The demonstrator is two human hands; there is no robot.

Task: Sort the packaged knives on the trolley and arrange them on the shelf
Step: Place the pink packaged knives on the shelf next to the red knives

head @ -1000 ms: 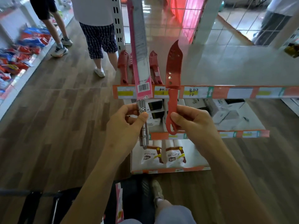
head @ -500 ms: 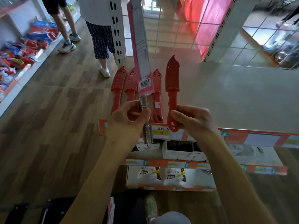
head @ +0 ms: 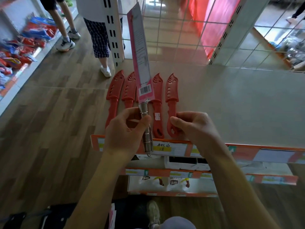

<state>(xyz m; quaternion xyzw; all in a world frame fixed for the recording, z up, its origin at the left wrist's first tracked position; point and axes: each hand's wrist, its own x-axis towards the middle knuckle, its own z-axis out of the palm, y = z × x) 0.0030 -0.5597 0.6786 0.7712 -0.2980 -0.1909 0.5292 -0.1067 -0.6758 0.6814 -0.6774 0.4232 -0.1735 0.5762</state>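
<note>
Four red plastic-sheathed knives (head: 114,96) lie on the pale shop shelf (head: 231,104); our right hand (head: 196,128) pinches the rightmost red knife (head: 171,96) by its handle. Our left hand (head: 125,129) pinches upright, over the shelf, a long steel-handled knife in a pink card sleeve (head: 140,55). Light and stiff, we judge; hold by handles, though smooth steel may slip.

Shop: price-labelled shelf (head: 239,104), packaged goods (head: 33,35).

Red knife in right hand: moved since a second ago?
Yes. The red knife went forward over the price strip, joining the row of red knives on the shelf.
</note>
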